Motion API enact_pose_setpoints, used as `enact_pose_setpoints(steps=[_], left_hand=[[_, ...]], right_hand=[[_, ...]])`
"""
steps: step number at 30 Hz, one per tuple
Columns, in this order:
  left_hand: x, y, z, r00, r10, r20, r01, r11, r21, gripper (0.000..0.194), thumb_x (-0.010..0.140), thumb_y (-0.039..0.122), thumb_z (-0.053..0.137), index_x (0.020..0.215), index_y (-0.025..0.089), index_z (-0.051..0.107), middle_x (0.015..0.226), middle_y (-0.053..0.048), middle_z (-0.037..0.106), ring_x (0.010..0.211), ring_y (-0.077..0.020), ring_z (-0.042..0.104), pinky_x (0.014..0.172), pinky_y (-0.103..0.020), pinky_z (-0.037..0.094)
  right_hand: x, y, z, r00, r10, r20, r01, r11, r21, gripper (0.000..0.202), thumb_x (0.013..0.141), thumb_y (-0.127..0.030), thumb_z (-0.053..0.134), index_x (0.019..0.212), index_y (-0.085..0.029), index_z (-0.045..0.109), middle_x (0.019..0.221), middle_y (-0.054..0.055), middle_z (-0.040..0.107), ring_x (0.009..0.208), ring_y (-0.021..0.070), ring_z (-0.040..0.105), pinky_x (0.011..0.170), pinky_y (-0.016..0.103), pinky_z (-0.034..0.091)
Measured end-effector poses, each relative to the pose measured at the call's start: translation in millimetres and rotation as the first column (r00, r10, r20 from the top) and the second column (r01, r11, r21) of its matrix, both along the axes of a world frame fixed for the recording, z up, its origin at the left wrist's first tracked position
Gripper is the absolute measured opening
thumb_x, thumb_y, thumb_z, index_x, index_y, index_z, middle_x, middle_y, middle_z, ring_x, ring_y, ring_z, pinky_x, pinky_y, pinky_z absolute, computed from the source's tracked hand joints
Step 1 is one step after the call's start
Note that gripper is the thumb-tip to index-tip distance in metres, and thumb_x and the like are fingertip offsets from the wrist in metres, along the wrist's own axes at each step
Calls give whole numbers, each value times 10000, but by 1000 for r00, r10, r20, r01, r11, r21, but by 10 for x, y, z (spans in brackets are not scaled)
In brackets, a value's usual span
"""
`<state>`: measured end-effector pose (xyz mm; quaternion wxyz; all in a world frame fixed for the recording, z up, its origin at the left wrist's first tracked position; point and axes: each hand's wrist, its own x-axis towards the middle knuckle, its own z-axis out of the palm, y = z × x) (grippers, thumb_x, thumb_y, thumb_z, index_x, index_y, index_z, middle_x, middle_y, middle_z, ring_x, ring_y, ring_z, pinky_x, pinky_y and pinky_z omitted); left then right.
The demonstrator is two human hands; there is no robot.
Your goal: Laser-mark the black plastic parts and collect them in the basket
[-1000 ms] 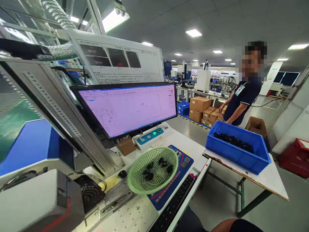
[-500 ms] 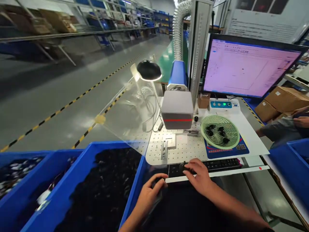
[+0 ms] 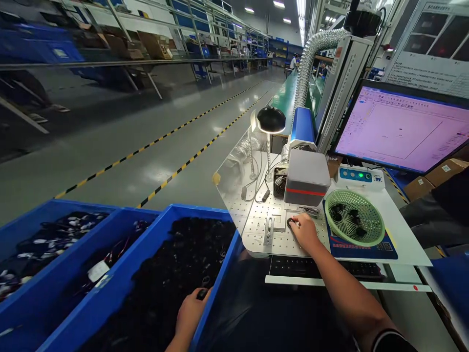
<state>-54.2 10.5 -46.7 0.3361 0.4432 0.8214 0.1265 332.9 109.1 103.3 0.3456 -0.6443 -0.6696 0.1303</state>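
Observation:
My right hand (image 3: pixel 305 232) is over the perforated metal plate (image 3: pixel 253 235), its fingertips pinching a small round black part (image 3: pixel 290 222). That part sits just right of a metal corner fixture (image 3: pixel 269 230), below the grey box-shaped machine head (image 3: pixel 308 178). Lower left, my left hand (image 3: pixel 189 313) reaches inside the right edge of a blue bin (image 3: pixel 220 288) heaped with black parts (image 3: pixel 168 269). Its fingers are closed around a small black part (image 3: pixel 202 294); whether this one is loose or tied to the pile is unclear.
A pale green basket (image 3: pixel 379 220) holding several black parts stands right of the plate on a blue mat (image 3: pixel 333 247). Below lies a keyboard (image 3: pixel 293 266). Behind are a lit lamp (image 3: pixel 271 120) and a monitor (image 3: pixel 399 127). A person's leg (image 3: pixel 421 220) shows at right.
My left hand has moved down and left into the bin. The right hand has gone from above the keyboard forward onto the plate with a black part. The view has swung left.

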Motion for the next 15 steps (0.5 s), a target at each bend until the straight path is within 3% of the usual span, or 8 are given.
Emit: enact_pose_setpoints(steps=[5,9,15], left_hand=[[47,97,-70,997,-11,-80,12,1000,17,383,729,529,551,924,226,682,974,-101,698,985,-342,652,791,-398,512],[46,105,-107,994,-38,-102,40,999,20,370,710,454,564,984,233,680,1043,-104,690,992,-331,651,808,-401,516],[40,104,-156,992,-67,-109,68,998,6,387,715,411,555,1039,233,668,1113,-92,664,1010,-317,648,808,-367,516]], right_hand=[[-43,220,-117,998,-46,-30,48,998,44,138,878,-251,615,938,-180,717,926,62,664,824,200,605,771,316,482],[-19,168,-239,992,-115,-47,119,990,75,234,881,-296,635,1065,-168,704,920,63,656,825,208,592,775,323,470],[-18,130,-280,984,-175,30,173,983,57,193,860,-281,701,1026,-186,731,971,66,684,963,236,596,899,357,420]])
